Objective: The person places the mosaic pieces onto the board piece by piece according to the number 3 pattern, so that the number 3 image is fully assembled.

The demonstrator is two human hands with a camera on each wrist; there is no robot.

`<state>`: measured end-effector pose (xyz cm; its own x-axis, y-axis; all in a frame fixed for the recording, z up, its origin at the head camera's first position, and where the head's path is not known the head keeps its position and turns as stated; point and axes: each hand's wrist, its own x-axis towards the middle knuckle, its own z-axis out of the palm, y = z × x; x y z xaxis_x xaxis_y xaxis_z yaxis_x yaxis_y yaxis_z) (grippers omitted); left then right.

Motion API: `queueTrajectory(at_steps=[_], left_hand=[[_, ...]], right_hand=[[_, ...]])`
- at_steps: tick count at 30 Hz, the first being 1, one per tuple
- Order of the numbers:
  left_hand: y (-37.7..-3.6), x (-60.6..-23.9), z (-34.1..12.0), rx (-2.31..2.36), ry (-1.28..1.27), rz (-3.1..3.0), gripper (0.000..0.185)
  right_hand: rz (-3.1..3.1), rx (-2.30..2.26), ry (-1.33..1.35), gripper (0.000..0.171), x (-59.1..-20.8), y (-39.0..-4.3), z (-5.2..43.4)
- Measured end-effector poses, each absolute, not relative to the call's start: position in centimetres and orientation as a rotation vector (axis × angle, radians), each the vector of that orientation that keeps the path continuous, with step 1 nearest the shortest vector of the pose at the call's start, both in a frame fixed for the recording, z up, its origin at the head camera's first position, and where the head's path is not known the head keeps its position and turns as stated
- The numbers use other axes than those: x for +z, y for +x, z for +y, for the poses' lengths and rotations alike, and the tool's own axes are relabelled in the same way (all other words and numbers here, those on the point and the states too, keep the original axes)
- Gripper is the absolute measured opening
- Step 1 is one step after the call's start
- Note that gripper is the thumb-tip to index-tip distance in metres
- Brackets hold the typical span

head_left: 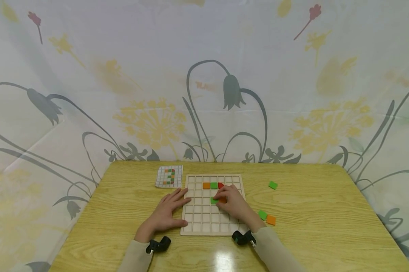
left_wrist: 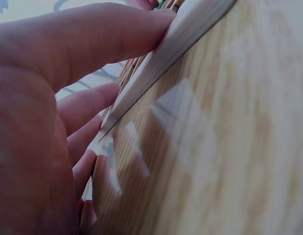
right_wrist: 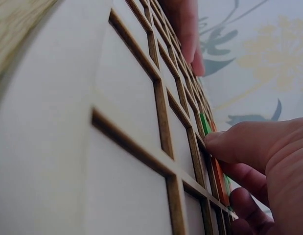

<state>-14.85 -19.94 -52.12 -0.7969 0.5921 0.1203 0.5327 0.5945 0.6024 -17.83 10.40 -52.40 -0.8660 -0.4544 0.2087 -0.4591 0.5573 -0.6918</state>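
A pale wooden grid board [head_left: 204, 223] lies in the middle of the table. Its upper row holds an orange tile [head_left: 206, 185], a green tile [head_left: 213, 185] and a red tile [head_left: 221, 185]. Lower down sits another green tile [head_left: 213, 201]. My right hand [head_left: 233, 202] rests on the board and pinches an orange tile [head_left: 223, 200] right beside that green one; the right wrist view shows the orange tile [right_wrist: 218, 176] edge-on between thumb and fingers. My left hand [head_left: 168, 211] lies flat, fingers straight, touching the board's left edge [left_wrist: 180, 34].
A small pattern card [head_left: 169, 176] lies at the board's upper left. Loose tiles sit to the right: a green one [head_left: 273, 185] farther back, then a green one [head_left: 262, 215] and an orange one [head_left: 270, 220] near my right wrist. A flowered cloth backs the table.
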Motion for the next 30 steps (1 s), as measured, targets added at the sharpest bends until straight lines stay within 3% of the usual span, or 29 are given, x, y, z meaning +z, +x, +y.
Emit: queueTrajectory(at_steps=[30], left_hand=[[-14.8, -52.3, -19.9, 0.98, 0.974, 2.731, 0.076]], right_hand=[[-2.71, 1.209, 0.812, 0.01, -51.7, -17.5, 12.1]])
